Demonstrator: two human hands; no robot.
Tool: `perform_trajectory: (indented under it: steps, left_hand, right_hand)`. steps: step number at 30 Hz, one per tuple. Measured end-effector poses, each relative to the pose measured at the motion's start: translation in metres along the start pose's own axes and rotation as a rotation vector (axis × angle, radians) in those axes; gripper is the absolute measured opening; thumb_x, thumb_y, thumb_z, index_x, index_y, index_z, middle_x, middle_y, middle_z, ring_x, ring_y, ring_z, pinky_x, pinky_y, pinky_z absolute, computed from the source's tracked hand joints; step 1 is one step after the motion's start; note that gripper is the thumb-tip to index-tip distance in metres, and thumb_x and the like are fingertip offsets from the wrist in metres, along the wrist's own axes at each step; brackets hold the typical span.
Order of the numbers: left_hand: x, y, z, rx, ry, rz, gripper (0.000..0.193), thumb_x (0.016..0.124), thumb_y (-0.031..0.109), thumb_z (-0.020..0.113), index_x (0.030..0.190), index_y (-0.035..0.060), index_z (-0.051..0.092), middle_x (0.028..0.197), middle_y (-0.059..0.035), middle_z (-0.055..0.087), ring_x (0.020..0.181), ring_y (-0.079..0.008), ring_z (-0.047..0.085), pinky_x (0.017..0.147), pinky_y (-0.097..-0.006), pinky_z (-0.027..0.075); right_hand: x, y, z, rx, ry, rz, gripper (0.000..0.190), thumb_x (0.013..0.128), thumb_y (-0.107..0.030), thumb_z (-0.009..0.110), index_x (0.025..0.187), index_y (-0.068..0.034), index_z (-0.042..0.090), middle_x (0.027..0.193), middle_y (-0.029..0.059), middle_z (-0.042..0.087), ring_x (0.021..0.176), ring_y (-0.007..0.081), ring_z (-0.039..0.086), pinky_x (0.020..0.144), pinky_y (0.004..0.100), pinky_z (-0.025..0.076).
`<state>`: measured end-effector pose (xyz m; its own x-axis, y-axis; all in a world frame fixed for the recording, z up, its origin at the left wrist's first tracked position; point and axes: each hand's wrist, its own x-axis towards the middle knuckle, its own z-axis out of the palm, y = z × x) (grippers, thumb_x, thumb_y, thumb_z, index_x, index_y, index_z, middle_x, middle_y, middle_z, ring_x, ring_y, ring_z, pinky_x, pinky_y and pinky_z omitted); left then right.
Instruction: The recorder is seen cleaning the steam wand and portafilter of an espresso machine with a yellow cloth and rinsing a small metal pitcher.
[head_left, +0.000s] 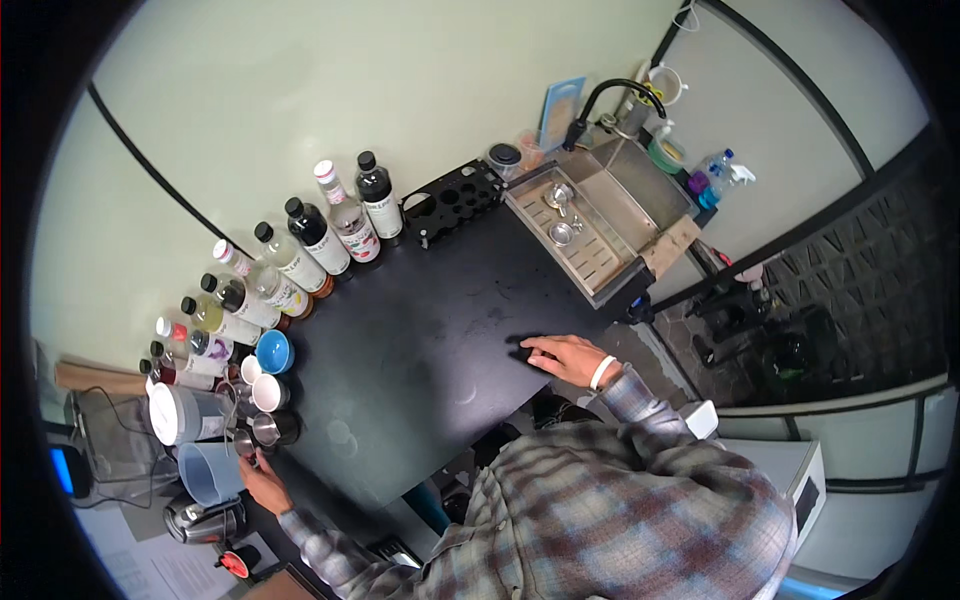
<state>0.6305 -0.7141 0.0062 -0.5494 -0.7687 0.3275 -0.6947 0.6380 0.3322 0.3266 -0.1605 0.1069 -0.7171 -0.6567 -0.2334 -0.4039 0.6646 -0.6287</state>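
Observation:
At the lower left, my left hand (265, 484) reaches to a small steel measuring cup (244, 442). Its fingertips meet the cup's near side, and whether they grip it is unclear. Right beside that cup stands a dark metal pitcher (277, 429). A clear plastic jug (206, 472) is just left of the hand. My right hand (570, 358), with a white band at the wrist, is over the right part of the black tabletop (405, 360). Its fingers are apart and hold nothing, and a shadow falls by the fingertips.
Syrup bottles (319, 240) line the wall, with a blue bowl (275, 352), white cups (268, 392) and a lidded tub (184, 415) nearby. A black perforated rack (454, 199) adjoins the steel sink (637, 187) under a black faucet (615, 84). An electric kettle (202, 519) sits lower left.

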Motion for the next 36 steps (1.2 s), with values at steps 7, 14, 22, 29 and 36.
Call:
perform_trajectory:
  steps: [7, 14, 22, 29, 36]
  left_hand:
    - [-0.047, 0.014, -0.031, 0.003, 0.117, -0.066, 0.032, 0.097, 0.026, 0.061, 0.104, -0.0049, 0.057, 0.100, -0.0224, 0.062, 0.091, -0.0404, 0.059, 0.080, -0.0457, 0.046]
    - [-0.128, 0.055, -0.076, -0.023, 0.124, -0.116, 0.030, 0.096, 0.024, 0.063, 0.108, -0.0033, 0.057, 0.097, -0.0204, 0.062, 0.088, -0.0353, 0.061, 0.078, -0.0419, 0.048]
    - [-0.243, 0.222, -0.103, -0.219, 0.091, -0.246, 0.017, 0.096, 0.011, 0.059, 0.103, -0.0024, 0.052, 0.087, -0.0120, 0.054, 0.079, -0.0214, 0.055, 0.074, -0.0332, 0.047]
    - [-0.320, 0.416, -0.116, -0.339, -0.122, -0.187, 0.023, 0.084, 0.014, 0.064, 0.099, -0.0004, 0.055, 0.088, -0.0132, 0.057, 0.079, -0.0253, 0.058, 0.074, -0.0348, 0.049]
    - [-0.410, 0.494, -0.142, -0.346, -0.164, -0.209, 0.035, 0.071, 0.016, 0.072, 0.103, 0.0051, 0.061, 0.105, -0.0131, 0.066, 0.097, -0.0328, 0.065, 0.084, -0.0380, 0.053]
  right_hand:
    - [0.010, 0.001, -0.001, -0.032, -0.108, -0.046, 0.046, 0.098, -0.042, 0.052, 0.130, -0.010, 0.058, 0.112, 0.0148, 0.069, 0.104, 0.0354, 0.065, 0.093, 0.0421, 0.049]
    - [0.030, 0.026, -0.007, 0.014, -0.219, -0.245, 0.047, 0.098, -0.044, 0.052, 0.125, -0.007, 0.061, 0.109, 0.0142, 0.070, 0.102, 0.0325, 0.066, 0.092, 0.0412, 0.050]
    - [0.068, 0.054, 0.007, 0.227, -0.627, -0.607, 0.050, 0.097, -0.048, 0.052, 0.126, -0.007, 0.059, 0.112, 0.0139, 0.066, 0.104, 0.0306, 0.065, 0.092, 0.0416, 0.049]
    - [0.048, 0.028, 0.000, 0.382, -0.896, -0.914, 0.070, 0.099, -0.052, 0.045, 0.149, -0.005, 0.032, 0.146, 0.0210, 0.038, 0.126, 0.0374, 0.049, 0.107, 0.0428, 0.038]
    - [-0.016, 0.044, 0.013, 0.513, -1.224, -0.821, 0.027, 0.103, -0.030, 0.050, 0.108, -0.006, 0.059, 0.083, 0.0065, 0.065, 0.071, 0.0159, 0.062, 0.066, 0.0323, 0.049]
